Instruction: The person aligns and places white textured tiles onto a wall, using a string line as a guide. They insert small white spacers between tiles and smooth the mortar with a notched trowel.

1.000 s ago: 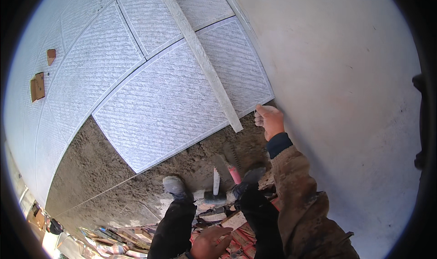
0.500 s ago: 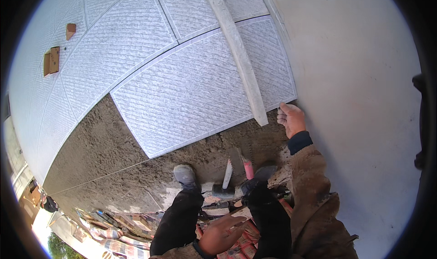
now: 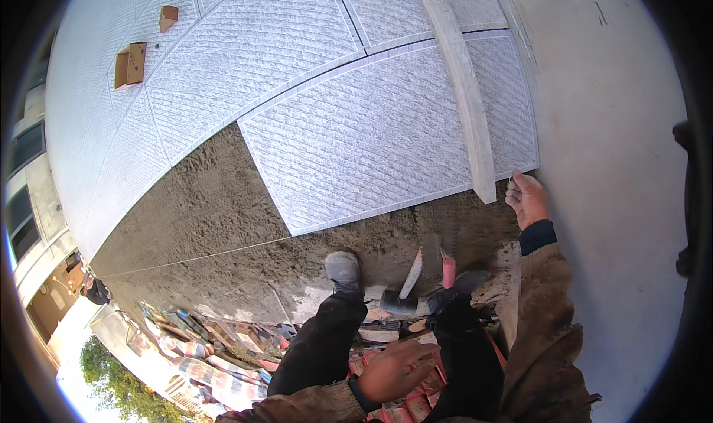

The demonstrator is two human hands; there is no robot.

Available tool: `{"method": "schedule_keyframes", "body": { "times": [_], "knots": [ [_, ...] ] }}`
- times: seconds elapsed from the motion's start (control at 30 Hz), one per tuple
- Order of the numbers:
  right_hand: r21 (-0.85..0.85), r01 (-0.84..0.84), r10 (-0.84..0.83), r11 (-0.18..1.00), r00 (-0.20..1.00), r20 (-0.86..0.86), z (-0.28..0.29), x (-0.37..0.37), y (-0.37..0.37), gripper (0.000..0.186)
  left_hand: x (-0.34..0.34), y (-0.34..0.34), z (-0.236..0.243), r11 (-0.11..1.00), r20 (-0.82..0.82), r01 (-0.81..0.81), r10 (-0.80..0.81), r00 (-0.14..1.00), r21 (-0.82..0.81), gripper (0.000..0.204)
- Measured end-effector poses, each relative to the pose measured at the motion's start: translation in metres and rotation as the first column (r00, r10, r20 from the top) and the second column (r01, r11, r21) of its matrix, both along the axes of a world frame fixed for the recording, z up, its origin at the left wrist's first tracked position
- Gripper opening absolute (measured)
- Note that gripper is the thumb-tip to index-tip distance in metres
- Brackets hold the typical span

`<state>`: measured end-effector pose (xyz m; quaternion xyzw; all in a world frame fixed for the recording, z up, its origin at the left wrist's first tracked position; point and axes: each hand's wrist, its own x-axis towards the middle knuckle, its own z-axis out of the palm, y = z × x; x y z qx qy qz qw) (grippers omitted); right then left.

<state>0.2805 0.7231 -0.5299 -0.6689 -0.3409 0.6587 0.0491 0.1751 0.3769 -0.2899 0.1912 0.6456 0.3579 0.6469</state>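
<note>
My right hand point(image 3: 526, 200) is closed in a pinch at the lower right corner of a grey ridged slab point(image 3: 371, 141); what its fingers hold is unclear. A long pale straightedge point(image 3: 468, 111) lies across the slab, its end just left of that hand. My left hand point(image 3: 397, 371) hangs low between my legs with fingers apart. By my boots point(image 3: 343, 271) on the rough mortar bed point(image 3: 186, 215) are a mallet point(image 3: 399, 300) with a black head and white handle, and a tool with a pink handle point(image 3: 448, 273). A thin string point(image 3: 200, 256) runs over the mortar.
More laid slabs point(image 3: 260, 37) extend beyond, with cardboard pieces point(image 3: 130, 65) on them. A pale wall-like surface point(image 3: 609, 200) borders the right. Red bags point(image 3: 416, 404), boards and striped sheeting point(image 3: 215, 371) lie below. A building point(image 3: 26, 222), tree point(image 3: 104, 371) and dark-clad person point(image 3: 96, 293) are at left.
The view has turned, shifting the slabs, tools and my legs rightward and up in the picture. My right hand stays pinched at the slab's corner.
</note>
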Motion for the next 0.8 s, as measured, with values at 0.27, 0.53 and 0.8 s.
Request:
{"method": "schedule_keyframes", "body": {
  "times": [0.27,0.53,0.8],
  "knots": [
    [-0.007,-0.038,0.038,0.999,0.999,-0.021,-0.001,0.001,0.001,0.024,-0.004,0.005,0.002,0.999,0.039,-0.032,0.033,0.999,-0.027,0.032],
    [-0.032,-0.041,0.043,0.999,0.997,0.058,0.011,0.009,-0.006,0.029,0.014,0.006,0.001,0.999,0.000,-0.016,0.016,1.000,-0.030,0.032],
    [-0.163,-0.174,0.209,0.971,0.952,0.225,0.098,0.086,-0.089,0.023,0.065,-0.032,-0.037,0.966,-0.108,0.027,-0.057,0.993,-0.258,0.033]
  ]
}}
